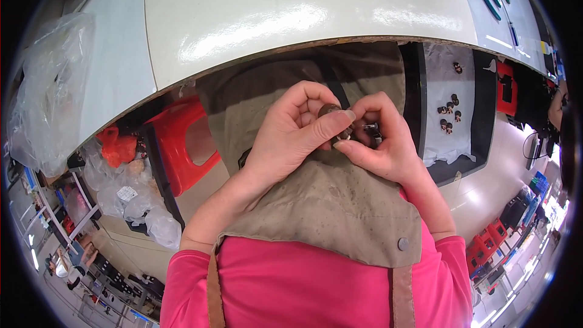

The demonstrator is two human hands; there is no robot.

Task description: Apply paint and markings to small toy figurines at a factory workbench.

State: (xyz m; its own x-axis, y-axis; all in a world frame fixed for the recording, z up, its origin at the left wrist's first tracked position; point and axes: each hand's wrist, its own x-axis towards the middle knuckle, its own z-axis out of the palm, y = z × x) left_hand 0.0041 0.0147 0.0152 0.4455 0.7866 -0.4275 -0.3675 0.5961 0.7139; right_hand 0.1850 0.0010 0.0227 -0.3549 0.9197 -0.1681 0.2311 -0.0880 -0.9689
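Two hands meet above a drab, stained cloth apron (328,206). Left hand (291,130) curls, thumb and fingers pinching a small round brown part (329,109). Right hand (382,140), at 3 o'clock, pinches it too. Glossy white table (273,18) lies at 12 o'clock.

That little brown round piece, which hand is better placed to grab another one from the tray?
Probably the right hand: the tray of small brown pieces lies on its side, while the left hand pinches the brown round piece.
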